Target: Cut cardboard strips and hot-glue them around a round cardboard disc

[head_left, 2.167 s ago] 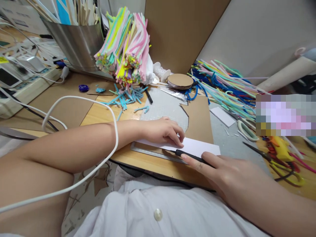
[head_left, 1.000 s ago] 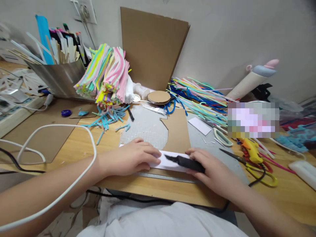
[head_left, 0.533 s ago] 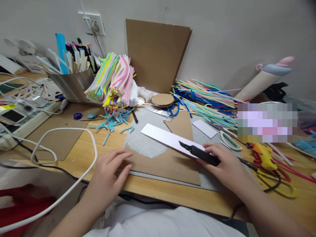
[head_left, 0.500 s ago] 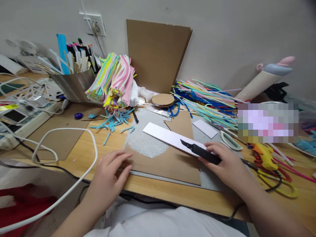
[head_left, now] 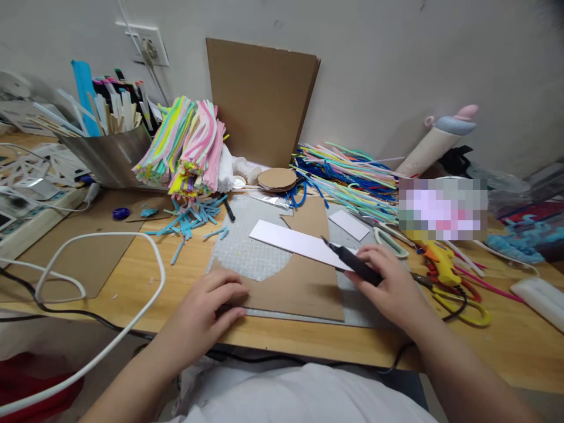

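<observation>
My right hand (head_left: 385,282) is closed around a black utility knife (head_left: 359,264), its blade pointing up and to the left. Just beneath the knife is a long white strip of board (head_left: 291,244); its right end reaches my fingers, and I cannot tell whether they also hold it. My left hand (head_left: 215,305) rests at the lower left corner of a brown cardboard sheet (head_left: 304,288), fingers loosely curved and thumb apart. A large rounded piece is cut out of that sheet. Under it lies a grey cutting mat (head_left: 251,252), showing through the cutout.
Pale scissors (head_left: 390,242), a yellow glue gun (head_left: 443,264) and yellow-handled scissors (head_left: 469,311) lie to the right. Pipe cleaners (head_left: 348,176) are heaped behind the mat. Blue cut pieces (head_left: 198,217) are scattered left of it. A white cable (head_left: 158,258) loops near my left arm.
The view has swung slightly right, so most things sit further left. The knife has tilted a little in my right hand. My left hand has slid slightly along the cardboard's edge.
</observation>
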`<state>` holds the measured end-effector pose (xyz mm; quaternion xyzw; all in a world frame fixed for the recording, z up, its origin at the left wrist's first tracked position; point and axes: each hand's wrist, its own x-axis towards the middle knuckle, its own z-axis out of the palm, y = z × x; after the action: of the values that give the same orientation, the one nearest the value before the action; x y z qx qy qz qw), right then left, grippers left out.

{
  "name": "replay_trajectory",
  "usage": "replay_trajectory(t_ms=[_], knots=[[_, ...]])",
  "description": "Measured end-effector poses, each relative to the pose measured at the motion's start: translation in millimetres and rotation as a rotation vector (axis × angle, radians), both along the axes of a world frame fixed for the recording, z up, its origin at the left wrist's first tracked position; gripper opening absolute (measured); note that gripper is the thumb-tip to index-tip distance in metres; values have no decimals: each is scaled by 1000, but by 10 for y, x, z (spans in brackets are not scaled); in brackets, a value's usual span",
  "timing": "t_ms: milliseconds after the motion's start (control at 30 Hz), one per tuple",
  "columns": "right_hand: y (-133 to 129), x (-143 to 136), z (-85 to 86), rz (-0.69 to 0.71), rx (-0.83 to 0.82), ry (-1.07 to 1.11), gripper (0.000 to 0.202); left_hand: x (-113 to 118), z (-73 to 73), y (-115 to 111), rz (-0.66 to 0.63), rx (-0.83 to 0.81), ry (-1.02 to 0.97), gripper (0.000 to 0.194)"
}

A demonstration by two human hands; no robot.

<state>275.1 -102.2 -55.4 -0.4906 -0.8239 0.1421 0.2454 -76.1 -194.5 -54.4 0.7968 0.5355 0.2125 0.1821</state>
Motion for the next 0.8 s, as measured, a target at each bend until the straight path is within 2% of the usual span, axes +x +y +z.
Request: replay_trajectory(t_ms=[33, 167, 267, 467, 567, 667, 800], knots=[[-73, -65, 31, 40, -36, -8, 6, 13, -4, 34, -4, 0, 11, 18], [-363, -295, 71, 216, -237, -29, 19, 26, -32, 118, -34, 29, 61, 24], [-481, -374, 26, 264, -236, -24, 25, 25, -42, 139, -93, 84, 106, 21], [-542, -425, -27, 287, -135, -11, 27, 40, -77, 104, -214, 266, 242, 20], [-579, -450, -59, 326, -109, -9, 27, 38, -116, 53, -251, 281, 312, 22], [-609, -466, -99, 338, -124, -1, 27, 53, -134, 26, -219, 240, 308, 25], [-598, -487, -57, 244, -203, -27, 29, 110, -108, 56, -157, 185, 281, 18]])
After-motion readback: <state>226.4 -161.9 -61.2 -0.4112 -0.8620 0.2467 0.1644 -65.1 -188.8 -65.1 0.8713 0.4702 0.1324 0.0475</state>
